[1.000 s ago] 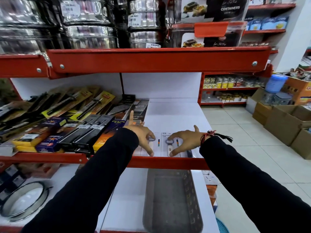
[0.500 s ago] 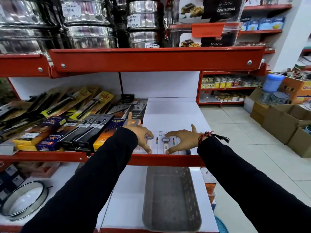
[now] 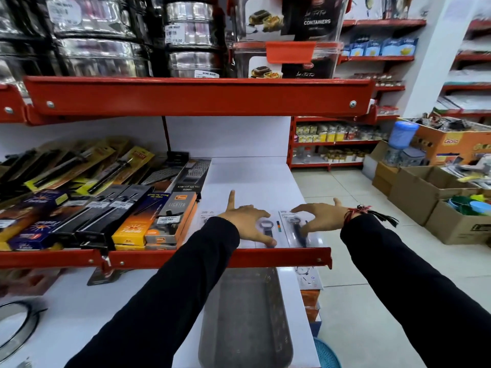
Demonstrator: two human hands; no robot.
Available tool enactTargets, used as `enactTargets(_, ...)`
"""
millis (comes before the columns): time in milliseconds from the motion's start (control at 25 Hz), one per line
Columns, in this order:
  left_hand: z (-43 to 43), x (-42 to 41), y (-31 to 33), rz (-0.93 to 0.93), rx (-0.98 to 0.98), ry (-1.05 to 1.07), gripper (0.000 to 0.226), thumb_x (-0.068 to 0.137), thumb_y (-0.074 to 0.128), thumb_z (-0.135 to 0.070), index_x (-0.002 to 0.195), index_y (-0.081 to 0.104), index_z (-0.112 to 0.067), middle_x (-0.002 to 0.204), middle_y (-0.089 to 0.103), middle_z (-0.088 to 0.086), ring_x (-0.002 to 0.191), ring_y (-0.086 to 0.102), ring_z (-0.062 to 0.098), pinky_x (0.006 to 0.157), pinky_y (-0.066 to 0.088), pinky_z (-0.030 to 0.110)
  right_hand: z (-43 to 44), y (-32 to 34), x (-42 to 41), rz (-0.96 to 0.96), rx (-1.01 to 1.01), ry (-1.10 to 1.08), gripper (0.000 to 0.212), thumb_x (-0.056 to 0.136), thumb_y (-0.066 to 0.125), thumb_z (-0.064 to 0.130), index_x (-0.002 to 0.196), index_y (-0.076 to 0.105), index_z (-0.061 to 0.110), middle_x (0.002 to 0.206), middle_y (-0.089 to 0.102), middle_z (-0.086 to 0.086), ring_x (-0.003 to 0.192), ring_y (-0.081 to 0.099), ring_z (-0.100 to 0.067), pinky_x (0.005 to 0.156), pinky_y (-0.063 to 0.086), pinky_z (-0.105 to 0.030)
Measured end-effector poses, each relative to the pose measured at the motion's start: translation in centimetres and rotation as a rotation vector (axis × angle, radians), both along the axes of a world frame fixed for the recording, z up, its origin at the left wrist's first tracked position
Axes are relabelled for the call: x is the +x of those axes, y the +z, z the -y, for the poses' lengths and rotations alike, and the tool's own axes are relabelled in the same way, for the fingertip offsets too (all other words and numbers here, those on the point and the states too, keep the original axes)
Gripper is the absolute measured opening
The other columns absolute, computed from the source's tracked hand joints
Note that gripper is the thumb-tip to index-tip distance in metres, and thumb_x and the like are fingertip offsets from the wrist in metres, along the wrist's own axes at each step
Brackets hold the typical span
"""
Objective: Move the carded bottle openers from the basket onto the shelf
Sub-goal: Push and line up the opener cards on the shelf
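We see lighter boxes (image 3: 170, 219) left of the carded bottle openers (image 3: 268, 229) on the shelf (image 3: 255, 257). Left hand (image 3: 245, 221) and right hand (image 3: 318, 216) lie flat, fingers spread, pressing cards, gripping nothing.

Your two long black sleeves (image 3: 170, 296), bare left hand (image 3: 245, 221), bare right hand (image 3: 320, 217), red thread wristband (image 3: 349, 215) with black tassel (image 3: 385, 217) on your right wrist

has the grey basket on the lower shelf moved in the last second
No. The grey basket sits just below the red shelf edge, under both hands, as before.
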State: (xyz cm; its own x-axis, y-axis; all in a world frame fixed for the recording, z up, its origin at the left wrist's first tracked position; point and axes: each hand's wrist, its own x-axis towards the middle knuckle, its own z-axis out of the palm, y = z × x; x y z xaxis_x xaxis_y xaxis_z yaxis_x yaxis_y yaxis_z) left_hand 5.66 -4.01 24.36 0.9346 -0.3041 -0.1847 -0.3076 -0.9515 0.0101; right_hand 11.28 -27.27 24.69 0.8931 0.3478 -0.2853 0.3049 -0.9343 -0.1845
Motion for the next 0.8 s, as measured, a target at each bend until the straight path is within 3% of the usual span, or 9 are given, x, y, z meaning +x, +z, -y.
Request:
enactTargets(200,-0.3,0.4,-0.6,0.008,0.009,0.013,0.092,0.073,0.045,-0.089,0.149,0.041,-0.037,0.156,0.044,-0.003,0.153,0.023,0.023,0.101,-0.037,0.062,0.8,-0.6,0.0,-0.046,0.017,0.049,0.088,0.066,0.067,0.062,0.147,0.034,0.047,0.161,0.033,0.008,0.150,0.028,-0.025,0.117,-0.006,-0.067)
enactTargets(360,-0.6,0.5,-0.7,-0.003,0.013,0.033,0.095,0.070,0.046,-0.090,0.149,0.040,-0.039,0.158,0.041,-0.004,0.155,0.015,0.021,0.098,-0.040,0.060,0.5,-0.8,-0.1,-0.029,0.027,0.071,0.085,0.073,0.069,0.063,0.148,0.033,0.046,0.162,0.031,0.009,0.151,0.025,-0.024,0.117,-0.007,-0.067)
enactTargets(800,-1.4,0.8,-0.8,-0.015,0.054,0.037,0.096,0.067,0.051,-0.090,0.149,0.036,-0.043,0.159,0.039,-0.006,0.156,0.008,0.016,0.102,-0.036,0.066,-0.1,-0.6,-0.6,-0.015,0.043,0.100,0.083,0.075,0.068,0.063,0.149,0.033,0.045,0.162,0.031,0.010,0.152,0.023,-0.022,0.118,-0.011,-0.066)
